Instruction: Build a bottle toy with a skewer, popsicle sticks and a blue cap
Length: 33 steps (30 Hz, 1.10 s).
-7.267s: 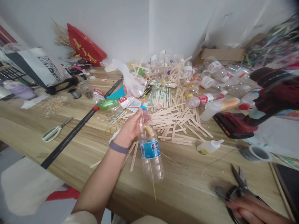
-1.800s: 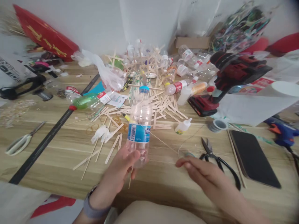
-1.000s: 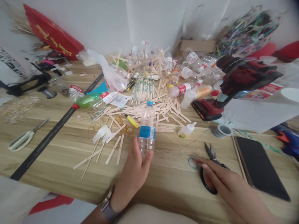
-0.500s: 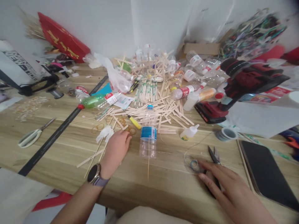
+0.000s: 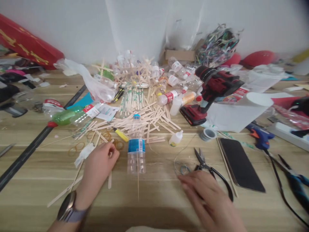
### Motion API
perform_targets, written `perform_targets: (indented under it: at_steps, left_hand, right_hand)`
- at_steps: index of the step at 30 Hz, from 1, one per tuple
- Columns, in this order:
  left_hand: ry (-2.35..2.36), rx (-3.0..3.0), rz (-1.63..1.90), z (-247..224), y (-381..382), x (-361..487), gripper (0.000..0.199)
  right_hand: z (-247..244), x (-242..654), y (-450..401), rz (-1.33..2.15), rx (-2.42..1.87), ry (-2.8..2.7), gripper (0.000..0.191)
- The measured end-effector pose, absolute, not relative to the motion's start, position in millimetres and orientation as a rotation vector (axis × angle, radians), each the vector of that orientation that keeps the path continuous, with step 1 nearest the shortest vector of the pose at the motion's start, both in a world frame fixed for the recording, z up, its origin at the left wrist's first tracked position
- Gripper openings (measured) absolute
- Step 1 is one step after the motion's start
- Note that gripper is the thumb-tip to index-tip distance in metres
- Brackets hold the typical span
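My left hand (image 5: 100, 166) rests low over the table with fingers curled and thumb bent in; what they hold, if anything, is hidden. Craft sticks (image 5: 109, 181) and a crumpled white tissue (image 5: 84, 154) lie around it. My right hand (image 5: 209, 193) is slightly blurred, its fingertips pressed together beside a loop of thin wire (image 5: 185, 169); whether they grip the wire is unclear. Between my hands is a clear plastic bottle (image 5: 136, 145) with a blue label and cap. A thin wooden skewer (image 5: 138, 180) lies along its near end. Black-handled scissors (image 5: 204, 164) lie just beyond my right hand.
Loose craft sticks (image 5: 154, 116) and empty bottles (image 5: 178, 80) crowd the back. Right of centre are a glue bottle (image 5: 175, 138), a wire spool (image 5: 208, 134), a red drill (image 5: 210, 93), a phone (image 5: 242, 164) and a glue gun (image 5: 260, 137). A yellow cutter (image 5: 121, 134) lies left of the bottle.
The view has turned right. My left fingers have curled in. My right hand has come off the scissors, moving left and nearer the body, its fingertips now closed together.
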<state>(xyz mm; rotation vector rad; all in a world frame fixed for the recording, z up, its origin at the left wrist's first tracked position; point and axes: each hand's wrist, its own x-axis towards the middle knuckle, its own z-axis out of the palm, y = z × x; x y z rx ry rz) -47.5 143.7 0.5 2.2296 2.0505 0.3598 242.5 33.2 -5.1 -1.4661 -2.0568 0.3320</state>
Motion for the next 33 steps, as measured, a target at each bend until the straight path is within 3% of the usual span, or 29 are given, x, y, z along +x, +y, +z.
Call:
perform_targets:
  at_steps: [4,6,9,16,20,26,33]
  left_hand:
    - [1.8,1.901,0.658,16,112,-35,0.015]
    - [1.581,1.79,0.679,17,96,-21,0.016]
    - [1.337,1.673,0.623,11,84,-3,0.013]
    - [1.293,1.852,0.693,-3,84,4,0.019]
    - [1.277,1.947,0.746,-3,80,5,0.019]
    - [1.149,1.754,0.756,2,84,2,0.018]
    - [0.878,1.383,0.515,14,96,-14,0.017]
  right_hand:
    - [-6,201,50,0.588,-1.224,-2.032,0.022]
    - [-9,185,59,0.779,-1.178,-1.904,0.024]
    - [-16,173,70,0.975,-1.209,-1.712,0.013]
    - [-24,176,74,0.677,-1.094,-1.699,0.013]
    - [-23,178,73,0.685,-1.057,-1.786,0.018]
    - [-28,174,73,0.558,-1.022,-1.997,0.021]
    - [-30,185,79,0.494,-0.963,-2.04,0.015]
